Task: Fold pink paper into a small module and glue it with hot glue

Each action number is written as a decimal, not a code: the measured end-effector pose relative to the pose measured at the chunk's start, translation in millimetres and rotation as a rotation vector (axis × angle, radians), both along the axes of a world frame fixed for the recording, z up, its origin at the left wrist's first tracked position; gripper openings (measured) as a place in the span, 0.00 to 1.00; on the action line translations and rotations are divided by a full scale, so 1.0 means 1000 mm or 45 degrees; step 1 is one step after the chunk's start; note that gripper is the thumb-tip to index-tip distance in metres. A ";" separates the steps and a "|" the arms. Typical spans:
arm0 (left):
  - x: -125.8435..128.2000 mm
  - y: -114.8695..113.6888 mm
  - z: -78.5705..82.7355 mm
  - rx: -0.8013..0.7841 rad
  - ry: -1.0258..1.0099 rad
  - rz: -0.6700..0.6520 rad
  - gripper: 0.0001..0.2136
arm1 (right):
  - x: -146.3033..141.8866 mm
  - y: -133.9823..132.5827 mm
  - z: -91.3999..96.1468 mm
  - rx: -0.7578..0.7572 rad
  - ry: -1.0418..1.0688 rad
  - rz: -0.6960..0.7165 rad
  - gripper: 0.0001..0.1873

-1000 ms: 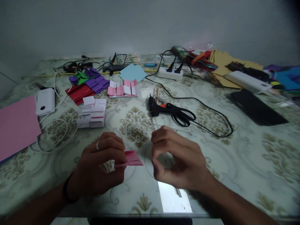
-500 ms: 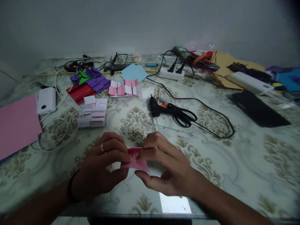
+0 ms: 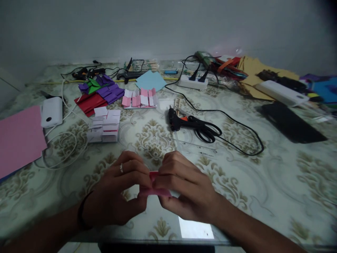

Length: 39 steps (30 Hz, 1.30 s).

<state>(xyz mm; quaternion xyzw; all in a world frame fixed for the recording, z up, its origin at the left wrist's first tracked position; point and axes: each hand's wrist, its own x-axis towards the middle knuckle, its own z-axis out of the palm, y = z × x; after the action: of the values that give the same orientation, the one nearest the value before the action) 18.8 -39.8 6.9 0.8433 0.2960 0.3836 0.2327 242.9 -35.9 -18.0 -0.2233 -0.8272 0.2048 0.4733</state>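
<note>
A small folded piece of pink paper (image 3: 154, 191) is pinched between both hands near the front of the table. My left hand (image 3: 125, 188), with a ring on one finger, closes on its left side, thumb below and fingers above. On its right side my right hand (image 3: 185, 188) grips it the same way, thumb under the near edge. Fingers cover most of the paper, so only its middle and near edge show. Beyond the hands lie folded white-and-pink paper pieces (image 3: 105, 128) and a row of pink-and-white folded pieces (image 3: 139, 98).
A black glue gun (image 3: 175, 119) and scissors (image 3: 207, 130) lie beyond my right hand. At left are pink sheets (image 3: 21, 140) and a white power bank (image 3: 52, 112). A power strip (image 3: 193, 82), blue paper (image 3: 150, 80) and a black flat object (image 3: 292, 122) sit farther off.
The paper's near edge has curled up, and my right thumb has come in against it. Both hands have shifted slightly, and the fingers now hide more of the paper.
</note>
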 end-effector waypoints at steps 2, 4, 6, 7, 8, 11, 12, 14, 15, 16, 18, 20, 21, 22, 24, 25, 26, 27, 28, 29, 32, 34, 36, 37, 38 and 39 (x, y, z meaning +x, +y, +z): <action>0.002 -0.001 -0.001 0.012 -0.013 -0.002 0.11 | 0.000 -0.001 -0.002 -0.001 -0.003 0.020 0.05; 0.003 -0.002 -0.002 0.033 -0.026 -0.009 0.11 | -0.001 -0.003 -0.003 0.015 -0.009 0.030 0.03; 0.005 -0.003 -0.003 0.055 -0.028 -0.011 0.12 | -0.003 -0.004 -0.005 0.036 -0.007 0.028 0.02; 0.005 -0.003 -0.003 0.064 -0.021 -0.009 0.12 | -0.004 -0.005 -0.006 0.041 0.000 0.020 0.02; 0.005 -0.004 -0.003 0.070 -0.015 -0.006 0.12 | -0.005 -0.006 -0.007 0.043 0.011 0.007 0.02; 0.005 -0.004 -0.002 0.083 -0.012 -0.004 0.12 | -0.008 -0.008 -0.007 0.052 0.045 -0.023 0.01; 0.005 -0.004 -0.001 0.085 -0.007 -0.006 0.12 | -0.009 -0.008 -0.006 0.054 0.050 -0.035 0.01; 0.004 -0.003 0.002 0.087 0.003 -0.010 0.12 | -0.009 -0.009 -0.004 0.055 0.053 -0.067 0.04; 0.003 -0.003 0.003 0.080 0.009 -0.007 0.12 | -0.009 -0.009 -0.002 0.049 0.051 -0.083 0.06; 0.003 -0.002 0.003 0.066 0.014 -0.003 0.12 | -0.009 -0.008 -0.001 0.043 0.053 -0.098 0.08; 0.001 -0.001 0.004 0.036 0.016 0.003 0.11 | -0.008 -0.007 0.002 0.025 0.057 -0.118 0.11; -0.001 0.002 0.004 0.017 0.007 0.004 0.11 | -0.006 -0.006 0.004 0.008 0.068 -0.131 0.11; -0.003 0.003 0.004 0.010 0.007 0.008 0.12 | -0.005 -0.005 0.004 -0.002 0.079 -0.135 0.12; -0.005 0.005 0.003 0.005 -0.001 0.017 0.12 | -0.004 -0.004 0.005 -0.018 0.097 -0.138 0.12; -0.009 0.008 0.002 -0.033 -0.019 0.047 0.13 | 0.000 -0.001 0.007 -0.099 0.150 -0.152 0.12; -0.011 0.009 0.001 -0.060 -0.043 0.063 0.13 | 0.001 0.000 0.008 -0.170 0.179 -0.170 0.11; -0.013 0.011 0.000 -0.097 -0.058 0.079 0.13 | 0.003 0.001 0.008 -0.256 0.198 -0.193 0.10; -0.014 0.011 -0.002 -0.129 -0.073 0.091 0.12 | 0.003 0.001 0.008 -0.346 0.207 -0.212 0.08; -0.014 0.012 -0.004 -0.157 -0.073 0.097 0.11 | 0.003 0.002 0.008 -0.427 0.204 -0.225 0.07; -0.013 0.011 -0.005 -0.176 -0.059 0.097 0.10 | 0.003 0.002 0.008 -0.493 0.187 -0.222 0.07; -0.008 0.010 -0.011 -0.151 0.000 0.056 0.08 | -0.002 0.000 0.005 -0.580 0.129 -0.151 0.06; -0.005 0.010 -0.013 -0.116 0.013 0.024 0.08 | -0.004 -0.001 0.003 -0.589 0.108 -0.110 0.06; -0.003 0.010 -0.012 -0.100 0.005 0.018 0.09 | -0.005 -0.001 0.002 -0.579 0.106 -0.106 0.06; -0.003 0.010 -0.011 -0.101 0.000 0.024 0.09 | -0.005 -0.001 0.002 -0.573 0.104 -0.115 0.06; -0.003 0.010 -0.010 -0.104 -0.004 0.032 0.09 | -0.004 -0.001 0.002 -0.568 0.103 -0.125 0.05; -0.003 0.010 -0.009 -0.109 -0.008 0.037 0.09 | -0.003 -0.001 0.002 -0.563 0.103 -0.129 0.05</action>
<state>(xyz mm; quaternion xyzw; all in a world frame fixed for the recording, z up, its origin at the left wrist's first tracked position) 15.5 -29.4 -1.6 0.8268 0.3237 0.3767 0.2640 239.4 -36.6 -16.2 -0.3545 -0.7303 0.3657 0.4552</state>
